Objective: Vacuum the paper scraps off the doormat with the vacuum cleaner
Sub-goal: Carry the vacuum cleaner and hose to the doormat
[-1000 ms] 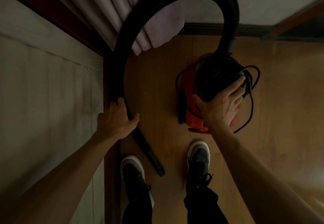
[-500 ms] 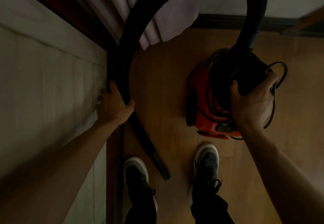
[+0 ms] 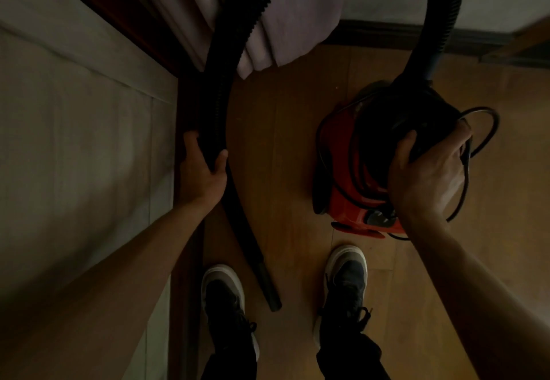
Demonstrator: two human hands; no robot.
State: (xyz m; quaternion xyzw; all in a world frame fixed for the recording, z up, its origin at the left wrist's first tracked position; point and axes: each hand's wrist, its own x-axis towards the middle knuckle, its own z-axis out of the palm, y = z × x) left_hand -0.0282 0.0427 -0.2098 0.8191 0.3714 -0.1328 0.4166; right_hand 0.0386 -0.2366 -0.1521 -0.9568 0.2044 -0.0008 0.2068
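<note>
Pretty dim shot looking straight down. The left hand (image 3: pixel 204 175) is wrapped around the black ribbed hose (image 3: pixel 221 82), which loops up out of view and comes back down into the red vacuum cleaner (image 3: pixel 346 177) sitting on the wooden floor (image 3: pixel 282 141). The right hand (image 3: pixel 428 177) is closed over the vacuum's dark top, with the loose cord (image 3: pixel 488 129) looping past its fingers. The nozzle (image 3: pixel 269 287) hangs between the two shoes (image 3: pixel 226 296).

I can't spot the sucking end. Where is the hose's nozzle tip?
The black nozzle tip points down at the wooden floor between the person's two dark shoes, nearer the left one.
</note>
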